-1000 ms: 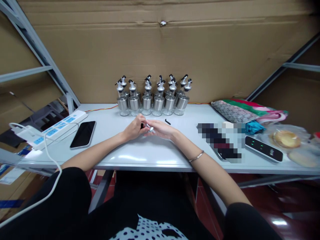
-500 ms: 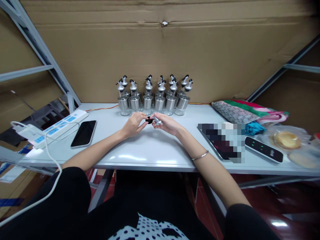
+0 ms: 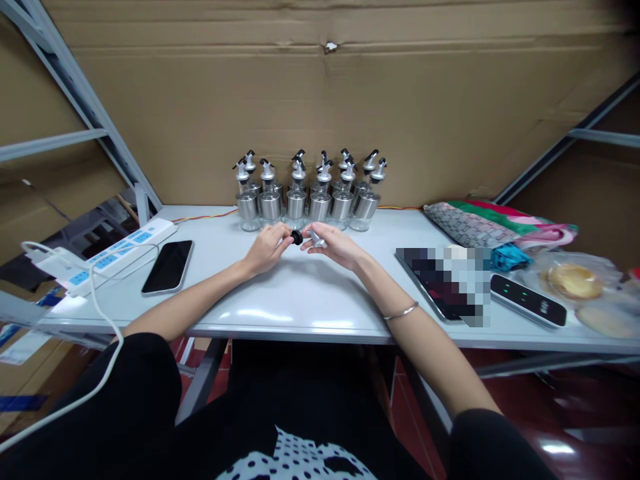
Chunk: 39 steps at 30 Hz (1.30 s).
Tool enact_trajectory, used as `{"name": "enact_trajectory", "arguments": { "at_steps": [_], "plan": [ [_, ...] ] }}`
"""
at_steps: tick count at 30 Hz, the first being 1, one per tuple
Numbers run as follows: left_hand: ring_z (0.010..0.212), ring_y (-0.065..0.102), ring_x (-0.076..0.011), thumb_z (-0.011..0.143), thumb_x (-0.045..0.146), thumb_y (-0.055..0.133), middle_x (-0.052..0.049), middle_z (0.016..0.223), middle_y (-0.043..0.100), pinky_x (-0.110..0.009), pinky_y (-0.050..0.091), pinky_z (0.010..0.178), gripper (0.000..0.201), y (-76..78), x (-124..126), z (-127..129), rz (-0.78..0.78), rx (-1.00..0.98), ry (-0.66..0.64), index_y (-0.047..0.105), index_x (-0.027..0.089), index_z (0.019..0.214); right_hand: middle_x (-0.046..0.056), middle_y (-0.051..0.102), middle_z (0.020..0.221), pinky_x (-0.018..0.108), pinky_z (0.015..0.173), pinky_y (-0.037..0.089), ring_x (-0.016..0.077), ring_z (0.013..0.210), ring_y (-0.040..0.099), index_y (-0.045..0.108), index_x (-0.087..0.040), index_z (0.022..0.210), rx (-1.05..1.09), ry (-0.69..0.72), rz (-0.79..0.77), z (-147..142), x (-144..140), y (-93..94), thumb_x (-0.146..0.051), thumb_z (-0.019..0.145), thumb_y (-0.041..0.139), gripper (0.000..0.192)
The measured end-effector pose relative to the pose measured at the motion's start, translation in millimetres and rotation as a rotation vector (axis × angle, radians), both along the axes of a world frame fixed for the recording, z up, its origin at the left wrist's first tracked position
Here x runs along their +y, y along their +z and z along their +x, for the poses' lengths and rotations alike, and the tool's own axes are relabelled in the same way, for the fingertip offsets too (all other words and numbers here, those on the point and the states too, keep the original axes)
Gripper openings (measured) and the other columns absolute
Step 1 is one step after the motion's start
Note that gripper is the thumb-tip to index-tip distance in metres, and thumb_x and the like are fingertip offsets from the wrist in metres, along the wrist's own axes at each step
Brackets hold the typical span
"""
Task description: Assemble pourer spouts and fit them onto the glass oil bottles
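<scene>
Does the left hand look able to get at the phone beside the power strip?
Likely yes: nothing stands between the left hand and the phone, though that hand holds a black piece.

I hold a small black stopper point(image 3: 297, 237) in my left hand point(image 3: 265, 250), and in my right hand point(image 3: 340, 245) a silver piece point(image 3: 315, 238). Behind them, bottles point(image 3: 296, 205) stand in two rows on the tabletop point(image 3: 300, 293).

Black stopper point(image 3: 297, 237) — near silver piece point(image 3: 315, 238)
</scene>
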State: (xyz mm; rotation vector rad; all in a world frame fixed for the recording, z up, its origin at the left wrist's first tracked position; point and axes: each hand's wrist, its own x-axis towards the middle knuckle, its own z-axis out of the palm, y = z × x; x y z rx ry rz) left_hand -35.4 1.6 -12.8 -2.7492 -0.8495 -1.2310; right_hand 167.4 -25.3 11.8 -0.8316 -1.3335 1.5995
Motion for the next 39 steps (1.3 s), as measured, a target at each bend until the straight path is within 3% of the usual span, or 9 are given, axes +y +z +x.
{"name": "enact_trajectory", "arguments": {
  "at_steps": [6, 9, 13, 18, 22, 26, 33, 39],
  "plan": [
    [0.062, 0.053, -0.0131, 0.097, 0.043, 0.034, 0.001, 0.067, 0.057, -0.028, 0.04, 0.068, 0.036, -3.8, 1, 0, -0.164, -0.084, 0.012, 0.05, 0.018, 0.077, 0.002, 0.065, 0.076, 0.025, 0.072, 0.048, 0.0123, 0.073, 0.062, 0.068, -0.017, 0.082, -0.068, 0.044, 0.02, -2, -2, -1.5, -0.052, 0.067, 0.074, 0.039],
    [0.063, 0.055, -0.0109, 0.096, 0.041, 0.039, 0.0, 0.079, 0.059, -0.025, 0.044, 0.066, 0.026, -7.6, 1, 1, -0.2, -0.149, -0.069, 0.05, 0.018, 0.09, 0.001, 0.063, 0.073, 0.026, 0.072, 0.047, 0.011, 0.069, 0.059, 0.069, -0.017, 0.081, -0.047, 0.01, 0.022, -2, -2, -1.7, -0.051, 0.068, 0.073, 0.038],
    [0.072, 0.058, -0.0111, 0.096, 0.031, 0.039, -0.004, 0.092, 0.059, -0.025, 0.047, 0.069, 0.017, -7.1, 0, 2, -0.135, -0.113, -0.184, 0.05, 0.018, 0.101, -0.001, 0.059, 0.075, 0.025, 0.069, 0.047, 0.0087, 0.065, 0.056, 0.068, -0.017, 0.08, -0.031, -0.022, 0.024, -1, 1, -2.7, -0.052, 0.067, 0.073, 0.037],
    [0.079, 0.059, -0.0128, 0.095, 0.02, 0.041, -0.007, 0.098, 0.061, -0.027, 0.048, 0.076, 0.016, -4.8, 0, 1, -0.059, -0.047, -0.232, 0.053, 0.017, 0.104, -0.004, 0.061, 0.073, 0.023, 0.066, 0.048, 0.0074, 0.061, 0.056, 0.065, -0.019, 0.082, 0.004, -0.089, -0.005, 2, 6, -5.5, -0.052, 0.062, 0.076, 0.04],
    [0.072, 0.058, -0.0109, 0.091, 0.018, 0.047, -0.007, 0.1, 0.061, -0.026, 0.05, 0.074, 0.019, -5.2, 0, 1, -0.025, -0.018, -0.243, 0.052, 0.017, 0.11, -0.004, 0.062, 0.07, 0.023, 0.065, 0.048, 0.0069, 0.058, 0.056, 0.063, -0.019, 0.082, 0.026, -0.114, -0.038, 3, 6, -4.3, -0.05, 0.063, 0.076, 0.039],
    [0.087, 0.062, -0.0144, 0.093, 0.02, 0.047, -0.009, 0.103, 0.062, -0.027, 0.051, 0.079, 0.021, -3.7, -1, 1, 0.04, 0.031, -0.247, 0.054, 0.018, 0.113, -0.003, 0.062, 0.07, 0.024, 0.065, 0.049, 0.0081, 0.058, 0.057, 0.062, -0.019, 0.083, 0.015, -0.112, -0.056, 2, 5, -3.4, -0.047, 0.069, 0.074, 0.034],
    [0.091, 0.064, -0.0166, 0.094, 0.024, 0.048, -0.009, 0.101, 0.066, -0.03, 0.051, 0.08, 0.015, -5.5, 1, 1, 0.059, 0.048, -0.234, 0.058, 0.017, 0.1, -0.001, 0.063, 0.073, 0.023, 0.062, 0.047, 0.0092, 0.061, 0.056, 0.064, -0.019, 0.081, 0.011, -0.123, -0.047, 1, 6, -4.4, -0.053, 0.074, 0.067, 0.035],
    [0.081, 0.064, -0.0163, 0.095, 0.031, 0.046, -0.007, 0.091, 0.069, -0.03, 0.048, 0.076, 0.018, -7.1, 0, 1, 0.027, 0.062, -0.162, 0.058, 0.017, 0.098, -0.005, 0.046, 0.058, 0.021, 0.049, 0.034, 0.0072, 0.052, 0.039, 0.065, -0.018, 0.074, -0.087, -0.335, 0.093, 2, 12, -7.7, -0.061, 0.069, 0.067, 0.043]
  ]
}}
